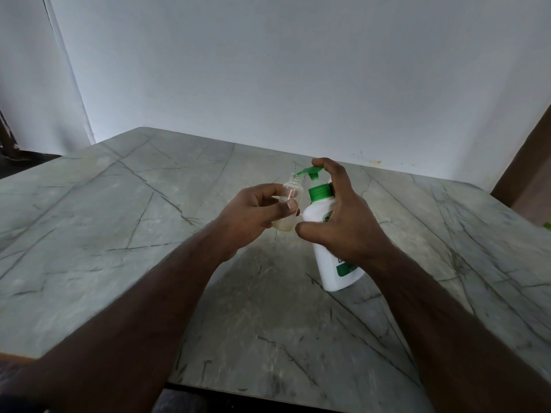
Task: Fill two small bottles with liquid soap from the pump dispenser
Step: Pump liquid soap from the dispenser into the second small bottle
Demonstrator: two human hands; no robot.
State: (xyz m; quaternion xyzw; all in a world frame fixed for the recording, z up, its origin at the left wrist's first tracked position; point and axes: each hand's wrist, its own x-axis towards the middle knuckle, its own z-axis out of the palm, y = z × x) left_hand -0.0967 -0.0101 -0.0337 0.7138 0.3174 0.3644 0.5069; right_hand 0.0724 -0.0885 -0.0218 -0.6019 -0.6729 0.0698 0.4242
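A white pump dispenser (320,217) with a green collar and green pump head stands on the marble table (119,222). My right hand (347,219) wraps its body, with the index finger on top of the pump head. My left hand (253,214) holds a small clear bottle (292,192) upright in the air, with its open neck right under the green spout. Pale yellowish liquid sits in the bottle's lower part. A second small bottle is not in view.
A plain white wall rises right behind the table's far edge. A brown wooden piece (524,174) stands at the right edge. The near table edge runs along the bottom, between my forearms.
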